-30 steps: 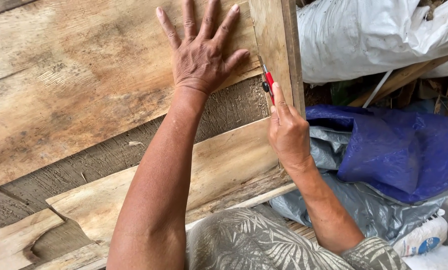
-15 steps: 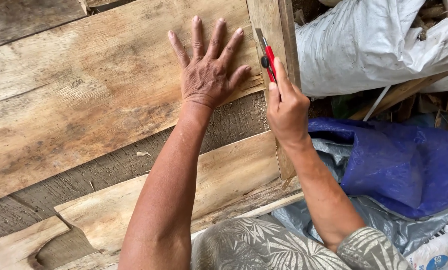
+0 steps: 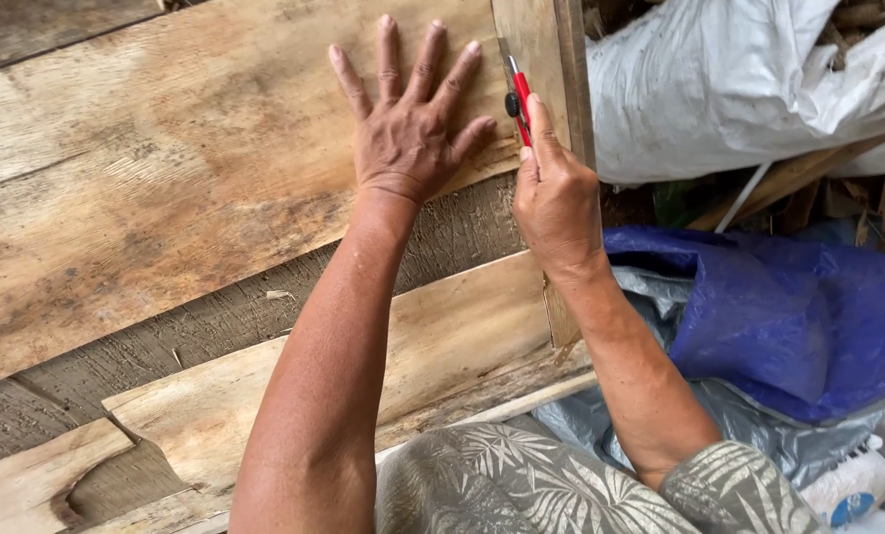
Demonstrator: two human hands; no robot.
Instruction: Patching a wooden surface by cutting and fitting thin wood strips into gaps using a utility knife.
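My left hand (image 3: pixel 408 129) lies flat with its fingers spread on a wide, pale brown sheet of dried bark-like material (image 3: pixel 166 188). My right hand (image 3: pixel 553 193) is closed around a red utility knife (image 3: pixel 519 99), whose blade points up along the seam between the sheet and a narrow upright wooden strip (image 3: pixel 551 49) at its right edge. The two hands are close together, the knife just right of my left fingertips.
More pale sheets (image 3: pixel 433 336) lie lower over grey weathered boards (image 3: pixel 215 326). To the right sit a white sack (image 3: pixel 749 79), a blue plastic bag (image 3: pixel 789 316) and grey plastic. Leaf-patterned cloth (image 3: pixel 522 485) covers my lap.
My right hand has carried the knife upward along the sheet's right edge. The left hand stays pressed flat on the sheet while the view shifts slightly.
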